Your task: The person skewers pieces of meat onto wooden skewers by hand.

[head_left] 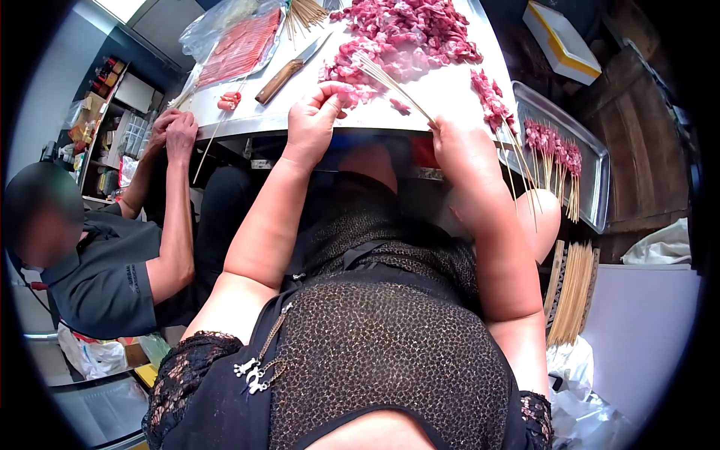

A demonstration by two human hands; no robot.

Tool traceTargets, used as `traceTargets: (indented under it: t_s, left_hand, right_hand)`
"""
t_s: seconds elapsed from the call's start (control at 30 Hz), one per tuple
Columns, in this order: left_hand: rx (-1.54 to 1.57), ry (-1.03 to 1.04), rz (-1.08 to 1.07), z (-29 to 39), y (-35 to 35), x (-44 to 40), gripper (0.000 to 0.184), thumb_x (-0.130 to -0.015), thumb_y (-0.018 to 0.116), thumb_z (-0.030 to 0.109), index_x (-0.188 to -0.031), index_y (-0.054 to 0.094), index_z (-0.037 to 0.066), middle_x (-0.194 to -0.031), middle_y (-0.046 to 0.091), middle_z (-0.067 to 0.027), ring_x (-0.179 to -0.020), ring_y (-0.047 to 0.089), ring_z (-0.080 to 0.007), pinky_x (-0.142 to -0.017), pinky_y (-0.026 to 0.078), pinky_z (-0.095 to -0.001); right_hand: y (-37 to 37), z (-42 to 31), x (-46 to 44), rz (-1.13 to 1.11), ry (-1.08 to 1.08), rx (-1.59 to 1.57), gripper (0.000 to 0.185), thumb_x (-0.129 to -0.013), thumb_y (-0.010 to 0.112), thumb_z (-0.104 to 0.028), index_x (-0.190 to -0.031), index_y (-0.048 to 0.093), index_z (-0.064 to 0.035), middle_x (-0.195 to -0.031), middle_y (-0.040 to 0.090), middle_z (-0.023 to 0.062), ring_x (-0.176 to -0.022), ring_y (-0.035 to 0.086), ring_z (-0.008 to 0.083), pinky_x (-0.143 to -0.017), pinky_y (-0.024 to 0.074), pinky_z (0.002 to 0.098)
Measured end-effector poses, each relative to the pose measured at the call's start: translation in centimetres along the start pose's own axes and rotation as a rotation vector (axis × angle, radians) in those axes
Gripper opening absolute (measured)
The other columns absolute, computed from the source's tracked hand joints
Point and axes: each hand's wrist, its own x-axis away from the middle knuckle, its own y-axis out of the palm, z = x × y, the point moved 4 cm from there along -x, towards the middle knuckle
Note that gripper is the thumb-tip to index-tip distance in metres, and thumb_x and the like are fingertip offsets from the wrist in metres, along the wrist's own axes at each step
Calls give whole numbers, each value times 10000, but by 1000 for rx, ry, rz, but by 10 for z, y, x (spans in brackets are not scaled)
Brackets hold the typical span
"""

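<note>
My left hand (313, 120) pinches a small piece of pink meat (349, 95) at the near edge of the white table (262, 112). In my right hand (465, 146) is a bundle of thin wooden skewers (396, 85), its far ends pointing up and left toward the meat pile. The big pile of cut red meat (420, 34) lies beyond both hands. Skewers threaded with meat (491, 101) rest at the table's right corner, next to my right hand. A knife with a wooden handle (281, 81) lies beyond my left hand.
A metal tray (597, 161) with meat skewers stands at the right, above a box of bare skewers (574, 292). On the left a co-worker (112, 262) has both hands at the table edge, near sliced meat (241, 46) on plastic. A white foam box (562, 43) is at the upper right.
</note>
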Motion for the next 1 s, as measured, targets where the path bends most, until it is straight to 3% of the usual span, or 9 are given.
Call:
traceTargets:
  t_s: [0.13, 0.23, 0.43, 0.57, 0.73, 0.87, 0.97, 1.0]
  left_hand:
    - [108, 59, 64, 11, -4, -5, 138, -920, 547, 95, -967, 601, -22, -842, 643, -54, -748, 591, -95, -706, 486, -228]
    - [128, 114, -32, 23, -2, -12, 158, -914, 562, 128, -980, 597, -12, -870, 648, -62, -757, 605, -106, -719, 494, -237]
    - [186, 149, -17, 43, -4, -27, 152, -910, 567, 131, -976, 598, -3, -865, 649, -75, -765, 614, -128, -744, 504, -256]
    - [220, 295, 27, 72, -13, -43, 164, -904, 579, 153, -959, 604, 2, -866, 651, -87, -763, 621, -146, -744, 526, -276]
    - [177, 103, 9, 69, -11, -51, 192, -879, 609, 120, -1034, 611, 7, -903, 663, -91, -697, 602, -101, -603, 484, -205]
    - [309, -62, -11, 33, -2, -58, 208, -872, 621, 121, -1044, 602, 5, -849, 659, -59, -583, 554, -56, -495, 420, -168]
    - [202, -64, 45, 38, 18, -53, 193, -846, 655, 111, -1009, 630, 10, -872, 663, -43, -607, 540, -41, -542, 437, -175]
    - [217, -14, 28, 35, 22, -58, 219, -842, 664, 132, -1006, 609, -4, -851, 648, -70, -658, 604, -101, -517, 517, -229]
  right_hand:
    - [0, -1, -4, -10, -21, -13, 202, -822, 467, -124, -857, 650, -46, -755, 633, 202, -725, 632, 366, -677, 504, 461]
    - [-2, -2, -5, -51, 32, -53, 212, -815, 468, -124, -850, 663, -46, -777, 636, 205, -751, 634, 363, -705, 502, 453]
    - [-1, -1, -8, -84, 43, -20, 221, -809, 473, -126, -867, 675, -57, -793, 639, 201, -771, 635, 356, -730, 500, 443]
    - [1, 0, -8, -71, 44, -22, 216, -816, 481, -139, -871, 675, -62, -782, 639, 197, -764, 634, 353, -724, 500, 443]
    - [-5, 14, 3, 85, 19, -96, 220, -874, 511, -258, -928, 675, -122, -678, 619, 171, -645, 618, 344, -624, 495, 448]
    - [-12, 26, 14, 153, 125, -233, 204, -869, 535, -238, -969, 676, -130, -664, 608, 177, -625, 600, 356, -599, 478, 455]
    - [-3, 37, 18, 167, 90, -208, 208, -870, 549, -225, -1004, 677, -130, -635, 599, 176, -571, 581, 343, -551, 464, 430]
    - [-1, 40, 19, 186, 138, -372, 216, -871, 559, -222, -1021, 674, -117, -601, 583, 159, -531, 569, 285, -527, 454, 388]
